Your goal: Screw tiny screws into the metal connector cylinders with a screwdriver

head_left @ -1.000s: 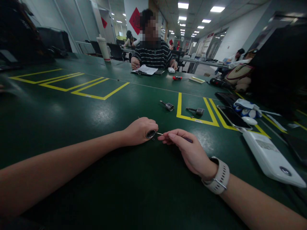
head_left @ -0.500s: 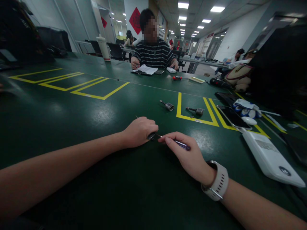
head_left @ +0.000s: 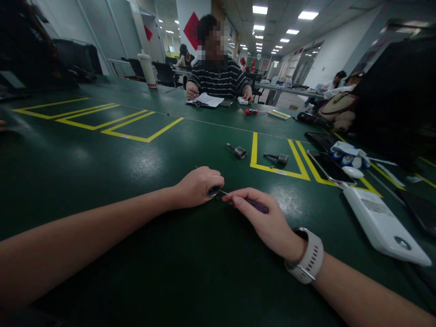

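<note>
My left hand [head_left: 195,187] is closed around a dark metal cup-shaped part [head_left: 213,191], its round open end facing my right hand. Most of that part is hidden by the fingers, though a thin shaft end sticks out past the far side of the fist. In my right hand [head_left: 261,215] is a slim screwdriver with a purple handle [head_left: 258,206], its thin blade pointing at the rim of the cup. Whether the tip touches it I cannot tell. A tiny ring-like piece [head_left: 217,198] lies on the table just below the cup.
Two similar cup-headed metal bits, one left of a yellow taped box [head_left: 237,150] and one inside it [head_left: 277,158], lie ahead. On the right are a phone [head_left: 331,167] and a white device [head_left: 384,225]. Across the green table [head_left: 143,163] sits a person near a red screwdriver [head_left: 251,111].
My left hand has turned slightly, so more of the cup's open end faces me. The screwdriver and right hand have shifted a little to the left.
</note>
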The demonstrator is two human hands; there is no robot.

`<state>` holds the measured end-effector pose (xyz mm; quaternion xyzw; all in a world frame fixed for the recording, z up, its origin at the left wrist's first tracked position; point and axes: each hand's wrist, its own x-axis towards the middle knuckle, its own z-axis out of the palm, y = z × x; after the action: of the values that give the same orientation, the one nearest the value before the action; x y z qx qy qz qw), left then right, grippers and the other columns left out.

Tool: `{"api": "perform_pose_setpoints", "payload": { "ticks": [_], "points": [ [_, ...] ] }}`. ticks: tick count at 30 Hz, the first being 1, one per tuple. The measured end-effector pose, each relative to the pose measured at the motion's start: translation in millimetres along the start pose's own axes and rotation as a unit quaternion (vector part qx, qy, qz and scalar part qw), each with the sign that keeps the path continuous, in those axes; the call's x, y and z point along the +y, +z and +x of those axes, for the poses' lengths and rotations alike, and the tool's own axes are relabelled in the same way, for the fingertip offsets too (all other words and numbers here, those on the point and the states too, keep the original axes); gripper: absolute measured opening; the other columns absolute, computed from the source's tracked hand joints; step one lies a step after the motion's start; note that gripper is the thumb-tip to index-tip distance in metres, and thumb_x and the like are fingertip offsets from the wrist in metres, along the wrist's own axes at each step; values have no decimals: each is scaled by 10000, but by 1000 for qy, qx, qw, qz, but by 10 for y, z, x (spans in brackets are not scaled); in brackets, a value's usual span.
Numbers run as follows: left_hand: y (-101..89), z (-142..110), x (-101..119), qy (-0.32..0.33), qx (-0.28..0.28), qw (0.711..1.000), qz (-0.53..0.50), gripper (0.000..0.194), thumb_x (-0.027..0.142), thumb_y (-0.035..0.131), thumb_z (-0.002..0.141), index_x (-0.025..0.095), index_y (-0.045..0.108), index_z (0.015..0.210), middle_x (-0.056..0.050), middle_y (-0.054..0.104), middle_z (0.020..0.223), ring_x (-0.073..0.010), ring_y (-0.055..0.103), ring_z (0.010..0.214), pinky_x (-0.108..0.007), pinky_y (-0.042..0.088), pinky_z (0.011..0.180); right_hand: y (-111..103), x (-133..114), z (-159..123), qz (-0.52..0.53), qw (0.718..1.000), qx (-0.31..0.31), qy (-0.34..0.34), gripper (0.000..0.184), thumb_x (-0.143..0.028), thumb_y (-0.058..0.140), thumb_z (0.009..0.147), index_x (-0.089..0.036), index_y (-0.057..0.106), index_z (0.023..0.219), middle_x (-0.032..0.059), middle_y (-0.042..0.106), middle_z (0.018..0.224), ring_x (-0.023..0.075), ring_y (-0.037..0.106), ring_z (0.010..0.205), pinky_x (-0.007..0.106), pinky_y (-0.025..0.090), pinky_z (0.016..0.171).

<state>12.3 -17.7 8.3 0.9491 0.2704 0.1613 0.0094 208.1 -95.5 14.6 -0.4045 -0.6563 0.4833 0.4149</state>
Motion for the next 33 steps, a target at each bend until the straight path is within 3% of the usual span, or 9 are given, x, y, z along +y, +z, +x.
{"api": "perform_pose_setpoints", "payload": {
  "ticks": [2,8,14,19,33],
  "points": [
    [-4,1,11,-5,-7,1000,19,87,113,572,731,156,534,666,1,536,646,-141,499,628,-257,334,593,9,-7,-3,-15,1000,-13,-1,181,-303,556,872,-243,696,968,32,703,988,186,633,919,384,488,831],
    [-15,10,32,-22,-19,999,24,77,121,549,750,159,537,685,-2,546,665,-140,504,636,-255,343,603,0,97,22,104,994,19,32,153,-302,578,852,-210,699,864,31,714,891,182,637,874,371,482,825],
    [-11,3,30,-31,-13,999,26,84,104,530,749,160,548,690,0,549,658,-136,501,624,-254,345,604,2,106,-8,70,996,58,-12,156,-281,560,863,-215,700,836,25,701,855,179,626,836,360,470,786],
    [1,0,30,-26,-7,999,33,71,127,539,748,165,550,690,-3,555,659,-143,509,627,-262,346,598,12,48,7,20,999,35,3,160,-306,561,864,-224,696,892,30,697,925,186,623,884,377,463,824],
    [-27,8,40,-41,-26,999,22,86,82,553,708,164,537,686,-3,562,674,-146,510,647,-264,345,621,-13,110,7,97,994,43,18,164,-278,567,848,-214,705,786,23,702,790,180,622,796,359,454,781]
  ]
}}
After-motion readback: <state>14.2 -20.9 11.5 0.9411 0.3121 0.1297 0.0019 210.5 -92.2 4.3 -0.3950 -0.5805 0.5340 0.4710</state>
